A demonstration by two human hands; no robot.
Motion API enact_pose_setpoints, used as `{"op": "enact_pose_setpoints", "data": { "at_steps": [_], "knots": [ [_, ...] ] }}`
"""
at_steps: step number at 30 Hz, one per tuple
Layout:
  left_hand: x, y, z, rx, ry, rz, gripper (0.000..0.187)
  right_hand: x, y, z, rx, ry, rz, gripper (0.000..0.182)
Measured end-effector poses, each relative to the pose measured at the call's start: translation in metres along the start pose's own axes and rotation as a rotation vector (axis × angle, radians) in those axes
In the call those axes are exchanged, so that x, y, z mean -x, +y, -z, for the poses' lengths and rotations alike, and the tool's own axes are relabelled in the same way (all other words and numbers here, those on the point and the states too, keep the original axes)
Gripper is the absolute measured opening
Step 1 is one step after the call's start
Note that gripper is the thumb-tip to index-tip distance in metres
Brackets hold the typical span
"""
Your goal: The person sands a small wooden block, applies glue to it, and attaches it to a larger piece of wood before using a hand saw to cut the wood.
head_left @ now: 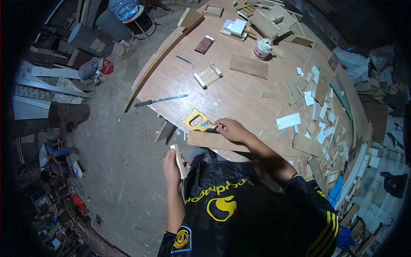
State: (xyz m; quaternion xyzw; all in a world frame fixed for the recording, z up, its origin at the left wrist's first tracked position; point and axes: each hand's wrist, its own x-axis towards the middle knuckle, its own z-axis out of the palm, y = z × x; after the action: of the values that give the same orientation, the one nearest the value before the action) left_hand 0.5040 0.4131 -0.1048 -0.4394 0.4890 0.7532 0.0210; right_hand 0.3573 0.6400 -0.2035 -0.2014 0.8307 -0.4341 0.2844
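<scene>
In the head view my left hand (171, 168) is closed around a small pale wood block (178, 162), held upright just off the table's near edge. My right hand (229, 129) is at the near edge, over a flat wooden board (209, 140), beside a yellow-handled saw (199, 120). Its fingers are bent near the saw's front end; whether they grip the saw or rest by it is hard to tell. The board sticks out over the table edge, close to my body.
On the wooden table (162, 83) are a small wood frame (208, 76), a metal file-like tool (162, 100), a brown board (248, 66), a jar (263, 49) and many offcuts at right. A person (55, 156) sits far left on the floor area.
</scene>
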Motion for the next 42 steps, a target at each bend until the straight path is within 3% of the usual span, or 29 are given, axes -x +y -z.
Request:
{"op": "enact_pose_setpoints", "data": {
  "at_steps": [2, 5, 10, 14, 16, 18, 21, 23, 27, 28, 29, 31, 33, 35, 36, 39, 41, 42],
  "knots": [
    [-0.02, 0.006, -0.015, -0.022, -0.039, 0.013, 0.037, -0.021, -0.002, 0.015, -0.007, -0.003, -0.016, 0.025],
    [-0.054, 0.014, -0.03, -0.032, -0.113, 0.044, 0.034, -0.065, -0.015, 0.056, -0.09, 0.165, 0.029, 0.02],
    [-0.093, 0.019, -0.032, 0.048, -0.28, 0.105, 0.032, -0.17, -0.009, 0.122, 0.227, 0.409, 0.095, 0.026],
    [-0.098, 0.026, -0.034, 0.002, -0.237, 0.158, 0.03, -0.265, 0.005, 0.14, 0.394, 0.314, 0.073, 0.034],
    [-0.103, 0.024, -0.034, 0.051, -0.189, 0.152, 0.029, -0.309, 0.01, 0.141, 0.639, 0.265, -0.02, 0.044],
    [-0.105, 0.026, -0.032, 0.036, -0.166, 0.143, 0.029, -0.336, 0.009, 0.14, 0.743, 0.263, 0.045, 0.049],
    [-0.106, 0.03, -0.024, 0.021, -0.161, 0.146, 0.032, -0.358, 0.005, 0.135, 0.922, 0.216, 0.105, 0.061],
    [-0.106, 0.03, -0.022, 0.104, -0.147, 0.119, 0.026, -0.365, 0.005, 0.136, 1.152, 0.18, 0.045, 0.06],
    [-0.109, 0.031, -0.02, 0.148, -0.142, 0.15, 0.026, -0.36, 0.023, 0.148, 1.298, 0.185, -0.015, 0.041],
    [-0.109, 0.031, -0.021, 0.138, -0.155, 0.146, 0.027, -0.351, 0.028, 0.149, 1.306, 0.344, 0.099, 0.044],
    [-0.108, 0.032, -0.022, 0.126, -0.166, 0.146, 0.028, -0.343, 0.032, 0.15, 1.308, 0.344, 0.104, 0.044],
    [-0.103, 0.036, -0.028, 0.145, -0.157, 0.152, 0.033, -0.311, 0.003, 0.164, 1.013, 0.196, -0.127, 0.058],
    [-0.099, 0.043, -0.034, 0.163, -0.155, 0.153, 0.037, -0.286, -0.002, 0.168, 0.873, 0.272, -0.166, 0.067],
    [-0.091, 0.048, -0.039, 0.205, -0.144, 0.107, 0.042, -0.25, -0.007, 0.161, 0.256, 0.527, -0.189, 0.066],
    [-0.087, 0.053, -0.044, 0.176, -0.124, 0.1, 0.045, -0.234, -0.009, 0.159, 0.258, 0.522, -0.18, 0.066],
    [-0.079, 0.058, -0.052, 0.164, -0.168, 0.028, 0.047, -0.161, -0.016, 0.14, -0.842, 0.244, -0.22, 0.059],
    [-0.073, 0.061, -0.058, 0.268, -0.251, -0.002, 0.046, -0.102, -0.059, 0.118, -1.2, 0.202, -0.088, 0.059],
    [-0.063, 0.07, -0.069, 0.247, -0.213, -0.012, 0.045, -0.076, -0.071, 0.107, -1.238, 0.159, -0.062, 0.062]
  ]
}}
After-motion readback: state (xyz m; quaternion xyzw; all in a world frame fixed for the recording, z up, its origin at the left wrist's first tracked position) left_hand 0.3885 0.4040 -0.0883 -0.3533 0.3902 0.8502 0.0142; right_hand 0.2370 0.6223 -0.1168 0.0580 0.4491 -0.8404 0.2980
